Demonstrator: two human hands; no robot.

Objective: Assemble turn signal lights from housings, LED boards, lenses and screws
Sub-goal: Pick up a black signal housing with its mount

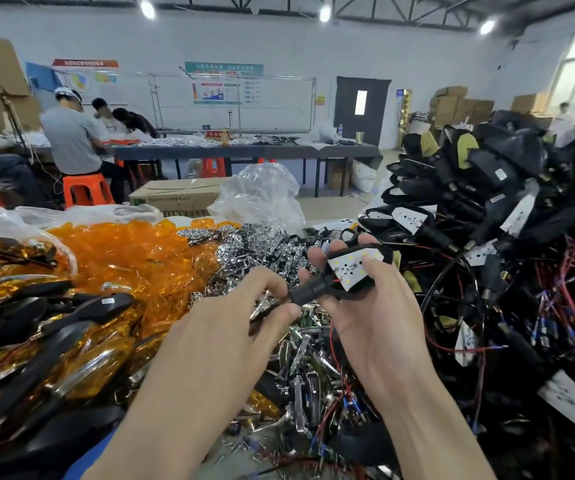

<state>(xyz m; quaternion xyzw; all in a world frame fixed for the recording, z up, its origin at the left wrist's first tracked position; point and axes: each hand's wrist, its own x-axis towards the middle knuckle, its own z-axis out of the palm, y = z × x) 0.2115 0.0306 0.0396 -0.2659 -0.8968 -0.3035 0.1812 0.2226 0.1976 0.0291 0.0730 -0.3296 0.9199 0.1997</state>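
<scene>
My right hand [372,306] holds a black turn signal housing [317,291] with a white LED board [355,270] seated in it, thumb pressing on the board's edge. My left hand [244,306] pinches the housing's black stem between thumb and fingers. Orange lenses [133,251] lie heaped at the left centre. Chrome reflector pieces [262,247] are piled behind my hands. A tall heap of black housings with boards and wires [504,220] fills the right side.
Finished lights with orange lenses [36,323] cover the near left. Loose screws, metal parts and red wires [314,375] lie under my hands. A clear plastic bag [262,195] and a cardboard box [178,197] stand behind. Several people work at a far table [244,150].
</scene>
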